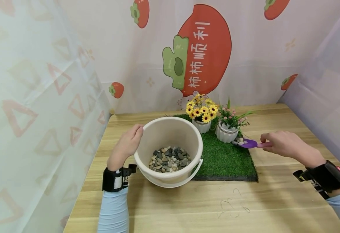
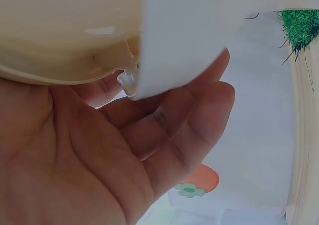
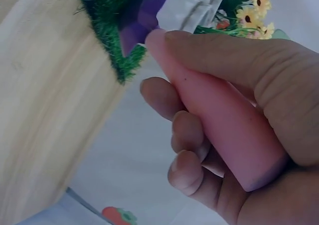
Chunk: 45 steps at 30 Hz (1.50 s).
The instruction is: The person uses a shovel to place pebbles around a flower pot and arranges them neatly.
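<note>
Step (prob.): scoop [image 1: 249, 143] xfer of pebbles [image 1: 240, 141]. R hand [image 1: 288, 146] grips handle [image 3: 219, 115], fingers curled; blade [image 3: 142, 21] at 4 o'clock of pot [image 1: 224, 136]. L hand [image 1: 127, 145], part-curled, grips bucket rim [image 1: 170, 176], 10 o'clock. Next: prob. keep blade lvl.

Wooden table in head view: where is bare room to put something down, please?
Free: the near strip of the table, in front of the bucket and grass mat, except stray strands; also the far-right corner, beyond the right hand. Crowded: the mat's far side, around two flower pots and the scoop.
</note>
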{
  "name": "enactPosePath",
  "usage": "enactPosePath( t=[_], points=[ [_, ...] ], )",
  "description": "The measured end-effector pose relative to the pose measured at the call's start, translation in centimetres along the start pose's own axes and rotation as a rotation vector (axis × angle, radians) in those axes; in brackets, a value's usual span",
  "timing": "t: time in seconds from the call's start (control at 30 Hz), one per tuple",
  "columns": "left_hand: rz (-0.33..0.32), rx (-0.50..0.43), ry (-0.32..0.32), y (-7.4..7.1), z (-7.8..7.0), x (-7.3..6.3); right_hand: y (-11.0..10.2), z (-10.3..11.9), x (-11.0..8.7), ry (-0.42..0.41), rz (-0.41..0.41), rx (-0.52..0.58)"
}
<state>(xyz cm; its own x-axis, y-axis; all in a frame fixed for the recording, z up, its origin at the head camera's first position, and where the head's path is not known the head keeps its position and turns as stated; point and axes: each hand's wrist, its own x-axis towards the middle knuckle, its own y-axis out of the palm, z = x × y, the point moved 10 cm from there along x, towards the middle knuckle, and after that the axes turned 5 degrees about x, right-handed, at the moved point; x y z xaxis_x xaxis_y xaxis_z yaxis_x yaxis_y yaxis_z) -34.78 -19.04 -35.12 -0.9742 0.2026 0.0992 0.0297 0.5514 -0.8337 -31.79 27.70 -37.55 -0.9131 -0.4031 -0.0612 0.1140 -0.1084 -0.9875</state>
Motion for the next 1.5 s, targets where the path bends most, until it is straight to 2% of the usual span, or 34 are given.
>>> enactPosePath(
  t=[0.27,0.8,1.07,1.33,1.5],
  points=[
    [0.002,-0.010,-0.002,0.0,0.1,0.1,-0.1,0.8,0.6,-0.012,0.087,0.007],
    [-0.008,0.007,0.007,0.0,0.0,0.1,-1.1,3.4,1.8,-0.075,0.112,0.041],
    [0.017,0.002,-0.005,0.1,0.0,-0.1,-1.3,4.1,2.6,-0.081,0.166,0.123],
    [0.003,0.000,0.005,0.0,0.0,-0.1,-0.9,4.7,3.2,-0.089,0.257,0.234],
    [0.005,-0.017,-0.003,-0.1,0.1,-0.2,-0.9,4.6,3.6,-0.065,0.300,0.303]
  ],
)
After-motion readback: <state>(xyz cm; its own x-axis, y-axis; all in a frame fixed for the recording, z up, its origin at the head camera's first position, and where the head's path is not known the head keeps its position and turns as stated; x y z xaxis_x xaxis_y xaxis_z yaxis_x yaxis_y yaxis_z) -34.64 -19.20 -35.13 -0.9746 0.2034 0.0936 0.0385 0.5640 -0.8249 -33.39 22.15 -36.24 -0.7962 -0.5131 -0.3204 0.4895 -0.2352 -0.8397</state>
